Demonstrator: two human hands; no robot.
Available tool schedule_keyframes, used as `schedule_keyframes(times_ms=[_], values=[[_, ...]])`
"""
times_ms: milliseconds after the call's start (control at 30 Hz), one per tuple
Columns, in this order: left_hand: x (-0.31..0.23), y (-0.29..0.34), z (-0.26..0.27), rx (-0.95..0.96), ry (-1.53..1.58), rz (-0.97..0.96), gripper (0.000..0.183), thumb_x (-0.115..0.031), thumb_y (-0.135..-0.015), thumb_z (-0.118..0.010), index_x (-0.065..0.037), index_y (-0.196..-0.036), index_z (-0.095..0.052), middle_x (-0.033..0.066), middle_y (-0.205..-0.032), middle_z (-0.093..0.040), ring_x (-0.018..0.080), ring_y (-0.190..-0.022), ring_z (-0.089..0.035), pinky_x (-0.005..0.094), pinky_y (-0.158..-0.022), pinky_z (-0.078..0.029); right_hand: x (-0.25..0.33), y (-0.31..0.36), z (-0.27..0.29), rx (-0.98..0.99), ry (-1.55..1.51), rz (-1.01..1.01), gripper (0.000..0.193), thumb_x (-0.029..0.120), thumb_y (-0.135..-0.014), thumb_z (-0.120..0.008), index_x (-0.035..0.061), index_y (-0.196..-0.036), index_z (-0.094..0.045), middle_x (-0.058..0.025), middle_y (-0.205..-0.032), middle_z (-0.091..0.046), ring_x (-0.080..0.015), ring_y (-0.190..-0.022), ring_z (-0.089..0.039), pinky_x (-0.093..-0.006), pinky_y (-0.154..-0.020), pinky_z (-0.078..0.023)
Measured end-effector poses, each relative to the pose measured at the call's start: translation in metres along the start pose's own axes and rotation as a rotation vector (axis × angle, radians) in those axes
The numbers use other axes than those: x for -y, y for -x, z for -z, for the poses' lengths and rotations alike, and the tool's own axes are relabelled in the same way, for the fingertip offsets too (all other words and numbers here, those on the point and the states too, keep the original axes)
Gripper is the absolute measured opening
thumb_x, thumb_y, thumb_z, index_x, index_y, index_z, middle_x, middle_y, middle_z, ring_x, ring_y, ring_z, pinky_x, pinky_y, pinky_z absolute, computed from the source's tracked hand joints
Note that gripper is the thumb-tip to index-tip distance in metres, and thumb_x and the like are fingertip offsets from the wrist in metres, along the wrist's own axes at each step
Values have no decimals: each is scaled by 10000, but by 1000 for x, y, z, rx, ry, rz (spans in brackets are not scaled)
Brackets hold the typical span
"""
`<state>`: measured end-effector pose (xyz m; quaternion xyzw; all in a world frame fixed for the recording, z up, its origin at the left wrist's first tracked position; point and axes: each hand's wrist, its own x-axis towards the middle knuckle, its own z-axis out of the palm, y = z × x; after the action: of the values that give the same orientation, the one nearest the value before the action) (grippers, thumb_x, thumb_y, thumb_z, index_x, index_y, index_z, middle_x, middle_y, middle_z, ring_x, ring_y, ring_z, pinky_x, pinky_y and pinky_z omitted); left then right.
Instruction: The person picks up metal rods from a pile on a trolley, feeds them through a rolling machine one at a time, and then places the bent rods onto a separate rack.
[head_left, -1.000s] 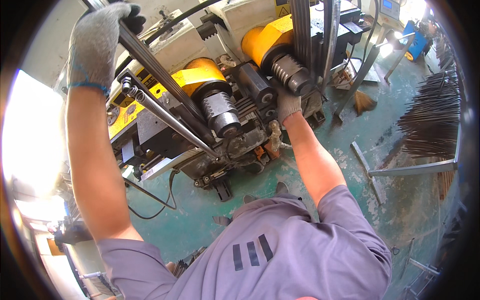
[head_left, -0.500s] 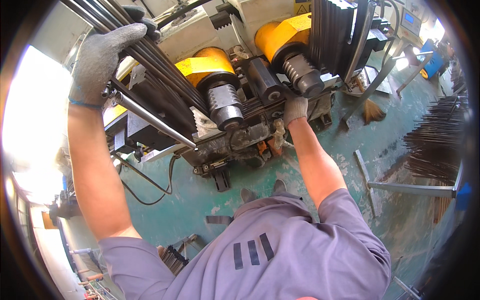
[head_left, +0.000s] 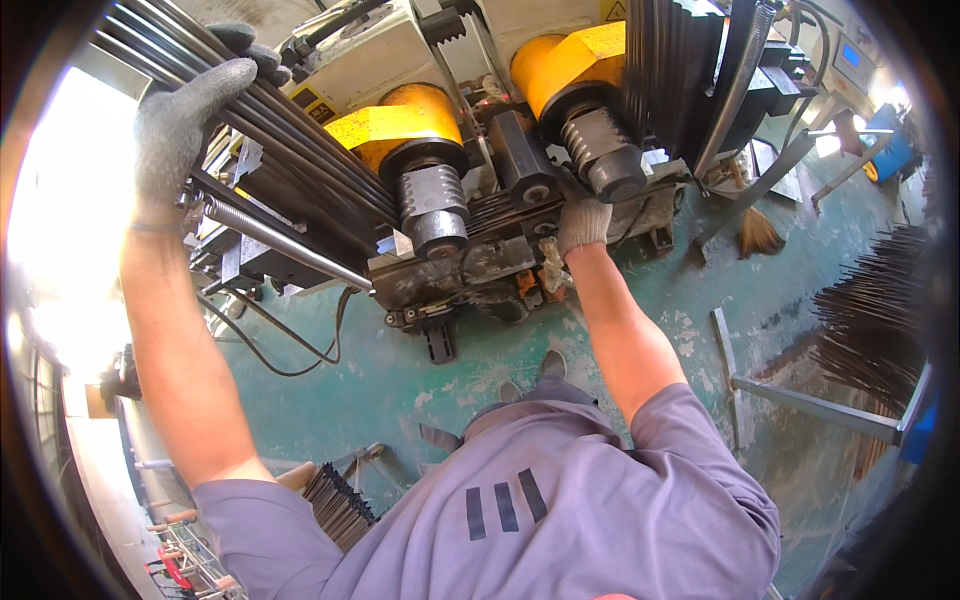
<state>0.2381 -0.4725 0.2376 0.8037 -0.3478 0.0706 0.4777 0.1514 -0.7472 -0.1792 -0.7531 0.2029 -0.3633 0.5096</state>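
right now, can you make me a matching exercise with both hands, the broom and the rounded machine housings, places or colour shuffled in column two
Column one
1. left hand
2. right hand
3. broom
4. rounded housings

Column two
A. on the green floor
B. around dark metal rods
C. yellow
D. next to the dark faceted block, partly hidden

Pairs: 1-B, 2-D, 3-A, 4-C

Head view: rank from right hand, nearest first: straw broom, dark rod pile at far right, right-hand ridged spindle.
From the right hand:
1. Right-hand ridged spindle: close by, just above and slightly right of it in the picture.
2. Straw broom: off to the right.
3. Dark rod pile: farther right, near the picture's edge.
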Motion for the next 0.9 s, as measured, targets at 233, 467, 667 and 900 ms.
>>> schedule_keyframes(times_ms=[233,467,667,900], values=[[-5,3,-2,-14,-22,26,383,-58,-928,-709,47,-1292,-648,182,-1063,-770,274,-956,-781,387,-868,-668,8,2,-9,-98,-386,-260,270,112,-965,-713,-30,-1195,-710,-148,-1184,-747,-269,-1081,-693,-387,-939,-516],[21,-27,6,89,72,-45,398,-119,-913,-765,14,-1275,-666,173,-1057,-775,249,-965,-775,368,-911,-637,-22,-4,-7,-73,-690,-376,394,113,-957,-731,-1,-1321,-632,-151,-1234,-716,-304,-1111,-674,-403,-935,-525],[41,27,-9,-75,61,6,387,-124,-924,-730,1,-1281,-650,165,-1065,-753,252,-968,-751,381,-912,-620,41,14,-7,343,1097,-52,329,187,-997,-559,161,-1282,-723,-104,-1318,-727,-264,-1211,-686,-412,-986,-536],[26,168,-78,-332,303,47,376,-129,-936,-689,-14,-1289,-631,155,-1074,-728,255,-972,-723,397,-913,-600,59,112,126,-221,-786,-545,172,51,-975,-732,4,-1138,-706,-40,-999,-764,-139,-877,-692,-313,-838,-556]])
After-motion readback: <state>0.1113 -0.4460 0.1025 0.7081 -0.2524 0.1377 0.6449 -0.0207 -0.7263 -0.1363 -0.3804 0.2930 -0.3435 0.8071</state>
